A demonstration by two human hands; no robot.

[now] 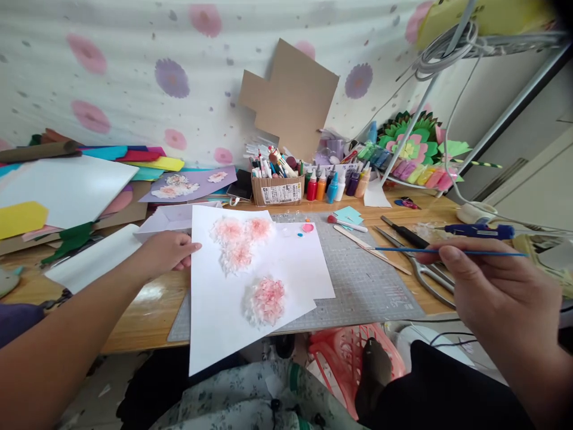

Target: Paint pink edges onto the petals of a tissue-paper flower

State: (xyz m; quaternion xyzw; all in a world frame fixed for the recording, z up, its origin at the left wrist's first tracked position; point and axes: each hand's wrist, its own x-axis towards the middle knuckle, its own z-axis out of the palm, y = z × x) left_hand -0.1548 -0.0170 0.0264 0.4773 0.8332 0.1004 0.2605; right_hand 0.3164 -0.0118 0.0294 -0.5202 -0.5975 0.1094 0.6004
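While the left hand grips the white paper, bearing pink flowers above the bench, the right hand's fingers pinch a blue brush.

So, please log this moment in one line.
left hand: pinching white sheet | right hand: holding thin blue tool | on sheet: pink-white clusters | beneath: gray mat

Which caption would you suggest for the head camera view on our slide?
Left hand holds white paper bearing pink-and-white flowers; right hand holds a thin blue brush.
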